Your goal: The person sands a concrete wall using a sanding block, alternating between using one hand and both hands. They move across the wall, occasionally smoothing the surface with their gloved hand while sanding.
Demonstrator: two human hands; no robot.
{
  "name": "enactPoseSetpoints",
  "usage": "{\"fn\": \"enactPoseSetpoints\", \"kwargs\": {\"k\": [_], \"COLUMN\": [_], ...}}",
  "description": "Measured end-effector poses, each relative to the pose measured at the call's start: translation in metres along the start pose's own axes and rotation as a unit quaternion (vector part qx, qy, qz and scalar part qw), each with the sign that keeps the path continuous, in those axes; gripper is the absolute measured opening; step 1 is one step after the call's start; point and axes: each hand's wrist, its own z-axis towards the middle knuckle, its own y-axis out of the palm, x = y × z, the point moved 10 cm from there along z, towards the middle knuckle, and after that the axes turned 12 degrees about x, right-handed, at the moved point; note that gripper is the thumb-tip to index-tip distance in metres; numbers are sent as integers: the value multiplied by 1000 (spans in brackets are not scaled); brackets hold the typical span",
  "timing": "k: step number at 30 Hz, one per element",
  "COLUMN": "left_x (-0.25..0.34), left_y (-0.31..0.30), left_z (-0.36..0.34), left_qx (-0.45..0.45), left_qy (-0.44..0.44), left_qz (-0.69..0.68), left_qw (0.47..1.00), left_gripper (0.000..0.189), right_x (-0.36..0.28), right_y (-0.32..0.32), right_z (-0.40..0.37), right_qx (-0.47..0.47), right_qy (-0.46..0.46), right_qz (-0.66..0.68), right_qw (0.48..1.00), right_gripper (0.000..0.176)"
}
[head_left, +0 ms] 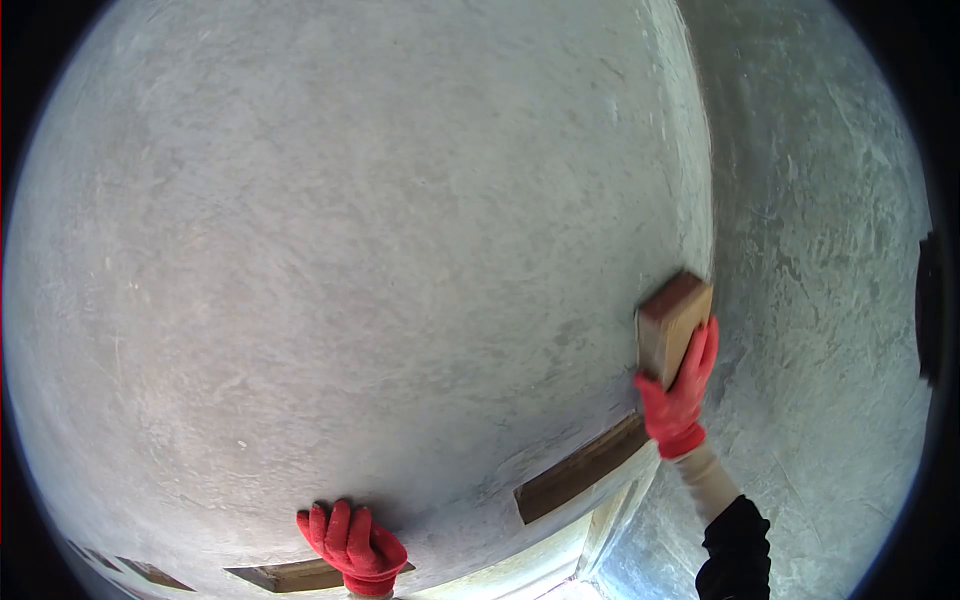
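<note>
My right hand (pixel 682 392), in a red glove, grips a wooden block (pixel 674 325) with a reddish-brown end. The block lies against the grey plastered surface (pixel 400 250), right beside the corner edge. At the lower left, my left hand (pixel 352 545), also in a red glove, rests against the same surface with its fingers bent and somewhat apart, holding nothing visible. It is close to a rectangular recess (pixel 290 575).
A second grey wall (pixel 820 300) meets the surface at the right. A long dark recess (pixel 582 470) lies below my right hand. Smaller recesses (pixel 152 573) show at the lower left, and a bright opening (pixel 575 588) at the bottom. A dark object (pixel 929 310) is at the right edge.
</note>
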Motion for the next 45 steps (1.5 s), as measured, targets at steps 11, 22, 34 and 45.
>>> {"fn": "enactPoseSetpoints", "kwargs": {"k": [11, 22, 34, 45], "left_x": [1, 3, 1, 1], "left_y": [0, -3, 8, 6], "left_z": [10, 28, 52, 56], "left_qx": [25, 16, 35, 44], "left_qy": [-13, -28, -50, -64], "left_qz": [-19, -27, -59, -28], "left_qw": [999, 999, 996, 997], "left_gripper": [38, 36, 37, 35], "right_x": [-37, -56, -76, -50], "right_y": [25, 15, 41, 3], "right_z": [159, 85, 223, -14], "right_qx": [57, 15, 54, -25], "right_qy": [20, -29, 12, -101], "right_qz": [81, 43, 132, 38], "right_qw": [995, 999, 990, 994], "right_gripper": [84, 95, 84, 106]}}
